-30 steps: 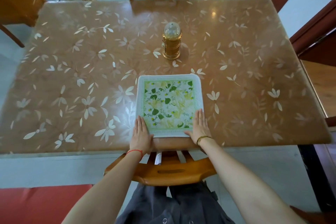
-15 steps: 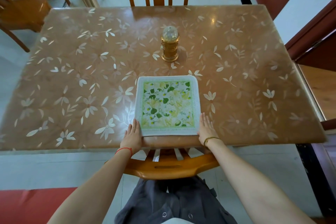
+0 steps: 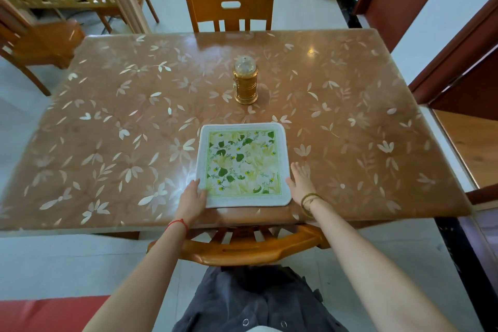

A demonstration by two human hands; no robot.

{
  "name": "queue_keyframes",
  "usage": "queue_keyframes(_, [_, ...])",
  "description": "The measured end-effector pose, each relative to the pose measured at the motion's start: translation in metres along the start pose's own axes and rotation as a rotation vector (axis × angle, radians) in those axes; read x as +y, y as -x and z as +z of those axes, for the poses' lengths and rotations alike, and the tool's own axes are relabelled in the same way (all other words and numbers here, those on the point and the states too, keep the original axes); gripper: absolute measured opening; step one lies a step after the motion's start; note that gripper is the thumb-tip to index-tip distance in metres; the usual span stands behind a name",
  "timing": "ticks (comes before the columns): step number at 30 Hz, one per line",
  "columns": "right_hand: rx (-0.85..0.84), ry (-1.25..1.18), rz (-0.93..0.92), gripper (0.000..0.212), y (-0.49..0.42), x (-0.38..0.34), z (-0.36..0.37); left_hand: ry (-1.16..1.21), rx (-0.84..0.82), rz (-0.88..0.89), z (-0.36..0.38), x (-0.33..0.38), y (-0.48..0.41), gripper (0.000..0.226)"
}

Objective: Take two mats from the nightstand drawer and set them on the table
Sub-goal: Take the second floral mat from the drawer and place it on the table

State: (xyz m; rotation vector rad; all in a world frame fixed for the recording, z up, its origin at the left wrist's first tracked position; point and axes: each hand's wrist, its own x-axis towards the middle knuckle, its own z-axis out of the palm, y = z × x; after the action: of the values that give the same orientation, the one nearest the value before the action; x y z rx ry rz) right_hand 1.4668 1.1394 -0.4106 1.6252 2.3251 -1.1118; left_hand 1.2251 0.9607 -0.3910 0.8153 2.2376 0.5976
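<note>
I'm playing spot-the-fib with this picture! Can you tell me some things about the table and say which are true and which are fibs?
1. The mat lies flat on the table. True.
2. The golden jar stands on the mat. False: it stands on the table beyond the mat, apart from it.
3. The left hand touches the mat's near left corner. True.
4. The right hand holds the jar. False: it lies open beside the mat's right edge.
5. The mat is plain red. False: it shows green leaves and yellow flowers.
</note>
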Motion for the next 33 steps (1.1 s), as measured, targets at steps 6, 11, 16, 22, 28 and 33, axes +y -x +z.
queue_keyframes(6, [0.215, -0.445, 0.033, 0.037, 0.009, -0.022, -0.018, 0.413, 0.124, 0.015, -0.014, 0.034, 0.004, 0.04])
queue_keyframes(11, [0.334, -0.684, 0.063, 0.034, 0.025, -0.034, -0.029, 0.58, 0.101, 0.063, -0.024, 0.046, 0.001, 0.032])
queue_keyframes(16, [0.492, -0.848, 0.121, 0.031, 0.056, -0.033, -0.029, 0.652, -0.026, 0.175, -0.031, 0.052, 0.003, 0.028])
queue_keyframes(22, [0.728, -0.944, 0.221, 0.03, 0.124, -0.02, -0.008, 0.615, -0.23, 0.3, -0.035, 0.061, 0.019, 0.026])
queue_keyframes(28, [0.904, -1.072, 0.288, 0.027, 0.215, -0.003, 0.026, 0.571, -0.418, 0.422, -0.027, 0.074, 0.057, 0.026])
queue_keyframes(33, [1.065, -1.202, 0.383, 0.034, 0.292, 0.01, 0.056, 0.573, -0.59, 0.466, -0.007, 0.082, 0.097, 0.024])
